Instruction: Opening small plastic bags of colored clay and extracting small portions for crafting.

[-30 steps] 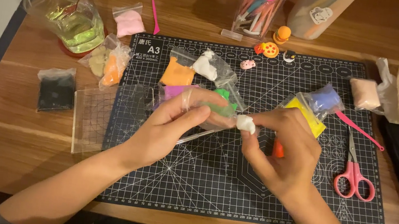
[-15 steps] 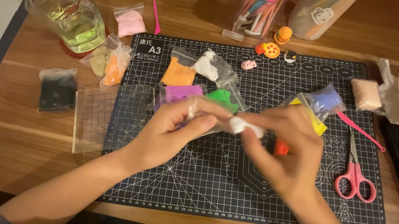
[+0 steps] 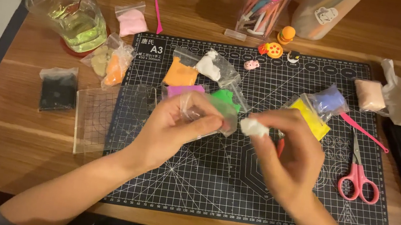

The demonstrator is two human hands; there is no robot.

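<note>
My left hand [image 3: 174,130] pinches a small clear plastic bag [image 3: 211,113] over the black cutting mat [image 3: 251,198]. My right hand [image 3: 291,156] holds a lump of white clay [image 3: 254,128] in its fingertips, just right of the bag's mouth and apart from it. Behind the hands lie bags of purple clay [image 3: 182,90], green clay [image 3: 226,99], orange clay [image 3: 181,73] and white clay [image 3: 210,67]. A yellow clay bag [image 3: 309,117] and a blue clay bag [image 3: 330,100] lie beyond my right hand.
Pink scissors [image 3: 357,176] lie at the mat's right. A clear acrylic sheet [image 3: 97,119] overlaps the mat's left edge. A glass bowl [image 3: 70,16], a black clay bag [image 3: 57,88], a pen holder [image 3: 265,6] and small clay figures [image 3: 275,47] stand around.
My right hand has drawn the white clay lump out of the bag and a little to the right. My left hand has kept hold of the bag.
</note>
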